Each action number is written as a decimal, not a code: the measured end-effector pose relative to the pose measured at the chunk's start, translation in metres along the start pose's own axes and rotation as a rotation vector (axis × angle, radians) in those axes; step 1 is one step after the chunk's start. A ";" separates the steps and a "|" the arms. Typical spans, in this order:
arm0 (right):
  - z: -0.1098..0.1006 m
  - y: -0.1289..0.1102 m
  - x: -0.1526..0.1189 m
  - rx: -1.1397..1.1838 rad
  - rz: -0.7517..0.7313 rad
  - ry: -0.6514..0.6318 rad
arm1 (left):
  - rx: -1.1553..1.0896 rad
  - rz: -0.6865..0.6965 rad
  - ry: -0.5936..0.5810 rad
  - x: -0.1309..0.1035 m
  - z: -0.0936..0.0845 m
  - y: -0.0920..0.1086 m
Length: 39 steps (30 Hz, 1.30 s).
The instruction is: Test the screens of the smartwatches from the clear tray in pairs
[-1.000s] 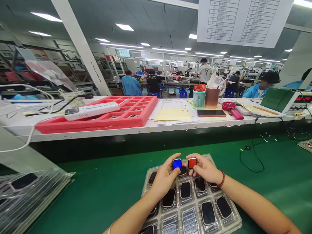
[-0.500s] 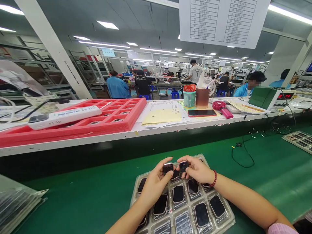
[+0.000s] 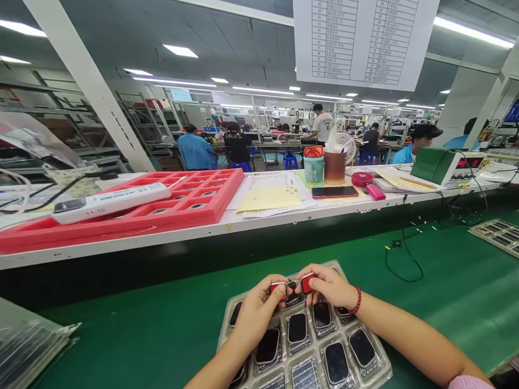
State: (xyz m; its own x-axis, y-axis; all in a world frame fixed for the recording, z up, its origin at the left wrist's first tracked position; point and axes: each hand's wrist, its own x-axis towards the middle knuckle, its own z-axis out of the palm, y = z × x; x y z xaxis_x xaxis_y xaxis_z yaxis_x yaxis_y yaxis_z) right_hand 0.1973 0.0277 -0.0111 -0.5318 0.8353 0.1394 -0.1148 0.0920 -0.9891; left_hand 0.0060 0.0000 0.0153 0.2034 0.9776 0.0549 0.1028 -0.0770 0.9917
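My left hand (image 3: 255, 313) grips a small square watch body (image 3: 278, 289) whose screen glows red. My right hand (image 3: 330, 287), with a red bead bracelet on the wrist, grips a second watch body (image 3: 307, 282), also lit red. Both are held side by side just above the far end of a clear plastic tray (image 3: 381, 373) on the green belt. The tray holds several dark-screened watch bodies (image 3: 298, 327) in rows of pockets; some near pockets look empty.
A raised white shelf (image 3: 259, 219) runs across behind the belt with a red foam tray (image 3: 133, 216), a white power strip (image 3: 109, 201), papers (image 3: 270, 197), cups (image 3: 314, 168), a phone (image 3: 334, 191) and a green device (image 3: 444, 165). Clear trays are stacked at left (image 3: 28, 340); another tray lies at right (image 3: 497, 235). Other people work beyond.
The screens went from blue and red, to dark, to both red now. My hands have lowered slightly toward the tray. The view has shifted right.
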 end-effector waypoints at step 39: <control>0.001 0.000 -0.004 -0.012 -0.019 -0.008 | -0.059 0.031 -0.035 0.000 0.000 -0.009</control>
State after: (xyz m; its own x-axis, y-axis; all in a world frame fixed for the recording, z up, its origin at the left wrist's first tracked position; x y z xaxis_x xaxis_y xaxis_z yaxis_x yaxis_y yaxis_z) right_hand 0.1986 0.0232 -0.0119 -0.5361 0.8292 0.1583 -0.1147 0.1143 -0.9868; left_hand 0.0056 0.0010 0.0066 0.2393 0.9674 0.0826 0.0383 -0.0944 0.9948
